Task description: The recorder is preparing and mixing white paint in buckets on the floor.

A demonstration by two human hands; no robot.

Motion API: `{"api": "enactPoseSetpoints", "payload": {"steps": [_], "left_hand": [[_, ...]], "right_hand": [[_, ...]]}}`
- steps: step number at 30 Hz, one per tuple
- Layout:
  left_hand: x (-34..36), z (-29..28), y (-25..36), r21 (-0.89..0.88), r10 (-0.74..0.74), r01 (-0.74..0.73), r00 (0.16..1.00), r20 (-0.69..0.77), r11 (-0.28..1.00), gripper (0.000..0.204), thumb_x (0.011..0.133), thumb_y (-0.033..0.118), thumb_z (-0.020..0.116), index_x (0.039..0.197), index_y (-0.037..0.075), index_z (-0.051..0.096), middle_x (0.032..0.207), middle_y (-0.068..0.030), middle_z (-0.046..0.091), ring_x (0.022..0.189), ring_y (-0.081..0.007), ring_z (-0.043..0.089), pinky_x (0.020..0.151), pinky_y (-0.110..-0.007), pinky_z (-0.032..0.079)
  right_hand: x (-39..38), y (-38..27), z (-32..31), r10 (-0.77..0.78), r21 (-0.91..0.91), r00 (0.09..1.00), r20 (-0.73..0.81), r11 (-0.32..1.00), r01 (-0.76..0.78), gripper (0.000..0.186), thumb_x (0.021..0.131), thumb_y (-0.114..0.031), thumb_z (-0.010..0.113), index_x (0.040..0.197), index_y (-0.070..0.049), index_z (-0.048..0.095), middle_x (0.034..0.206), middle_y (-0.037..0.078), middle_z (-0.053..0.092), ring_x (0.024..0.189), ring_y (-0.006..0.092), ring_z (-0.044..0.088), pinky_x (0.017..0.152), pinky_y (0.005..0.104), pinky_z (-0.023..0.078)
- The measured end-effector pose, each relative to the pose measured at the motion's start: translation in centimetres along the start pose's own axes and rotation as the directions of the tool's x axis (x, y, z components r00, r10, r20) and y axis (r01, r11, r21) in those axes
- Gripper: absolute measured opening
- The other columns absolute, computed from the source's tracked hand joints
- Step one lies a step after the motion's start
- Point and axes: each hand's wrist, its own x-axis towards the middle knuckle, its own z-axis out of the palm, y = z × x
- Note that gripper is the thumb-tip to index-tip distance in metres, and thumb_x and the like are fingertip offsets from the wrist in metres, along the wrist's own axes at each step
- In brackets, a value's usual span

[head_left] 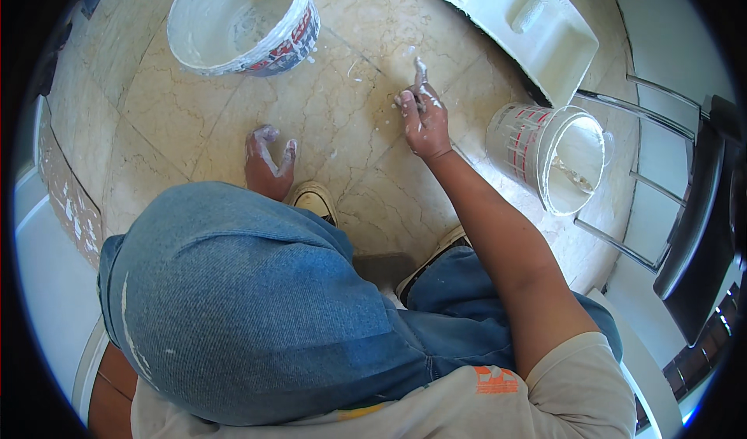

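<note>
My left hand (270, 161) hangs low past my knee, over the tiled floor (342, 112). Its thumb and fingers are apart, smeared with white, and nothing is between them. Further right, my right hand (426, 124) reaches forward with its index finger stretched out and coated in white paste. The other fingers are partly curled, and I see nothing held in them. Small white spots lie on the floor near that fingertip. A white bucket (292, 46) with paste-smeared walls stands ahead of my left hand. To the right of my right hand is a translucent bucket (517, 143) with red markings.
A large white-coated tray (556, 54) sits at the far right, close against the translucent bucket. Beyond it is a chair with metal tubes (642, 112) and a black part (692, 237). A white-splattered panel (70, 182) stands at the left edge. My shoe (315, 199) is beside my left hand.
</note>
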Motion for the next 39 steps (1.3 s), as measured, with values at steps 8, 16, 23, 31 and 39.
{"api": "enactPoseSetpoints", "payload": {"steps": [8,16,23,31,39], "left_hand": [[-0.1,-0.2,-0.3,0.047,-0.037,0.037,0.999,-0.017,0.998,0.036,0.087,0.012,0.07,0.115,-0.002,0.052,0.104,-0.0176,0.055,0.098,-0.0326,0.055,0.088,-0.04,0.043],[-0.5,-0.1,0.1,0.025,-0.118,0.12,0.992,-0.043,0.993,0.035,0.087,0.021,0.069,0.112,0.001,0.054,0.098,-0.0177,0.063,0.09,-0.0361,0.063,0.074,-0.041,0.051],[0.0,0.0,1.0,0.058,0.111,-0.107,0.991,-0.068,0.993,0.039,0.085,0.021,0.07,0.114,0.001,0.053,0.098,-0.0214,0.062,0.088,-0.0396,0.063,0.072,-0.044,0.051],[0.4,-1.0,0.6,0.144,0.161,-0.149,0.984,-0.08,0.978,0.047,0.085,0.02,0.071,0.121,0.001,0.049,0.103,-0.0235,0.063,0.092,-0.0393,0.065,0.075,-0.044,0.052],[-1.0,0.0,-0.5,0.099,0.078,-0.068,0.991,-0.105,0.993,0.046,0.086,0.024,0.072,0.12,0.002,0.051,0.106,-0.0212,0.062,0.094,-0.036,0.064,0.077,-0.044,0.051]], "right_hand": [[-2.0,-0.2,0.6,-0.097,-0.246,0.951,0.295,0.954,0.174,0.026,0.095,-0.018,0.056,0.105,0.006,0.058,0.105,0.025,0.059,0.094,0.042,0.059,0.077,0.0471,0.051],[-2.8,-1.3,1.5,0.106,-0.051,0.973,0.204,0.994,-0.097,0.027,0.1,-0.016,0.05,0.112,0.007,0.057,0.084,0.021,0.062,0.072,0.035,0.063,0.064,0.0398,0.051],[-1.1,-1.5,1.7,0.309,0.278,0.951,0.013,0.913,-0.3,0.025,0.1,-0.017,0.052,0.11,0.005,0.058,0.074,0.018,0.058,0.058,0.0304,0.054,0.059,0.0365,0.048],[-3.2,-1.2,1.0,-0.203,-0.141,0.914,0.352,0.954,0.266,0.023,0.099,-0.018,0.054,0.098,0.004,0.06,0.086,0.016,0.06,0.072,0.0267,0.062,0.067,0.0371,0.049],[-0.3,-2.0,-0.9,0.374,0.361,0.923,0.092,0.851,-0.381,0.033,0.102,-0.031,0.052,0.092,-0.003,0.065,0.063,-0.003,0.045,0.053,0.0083,0.043,0.05,0.0262,0.038]]}}
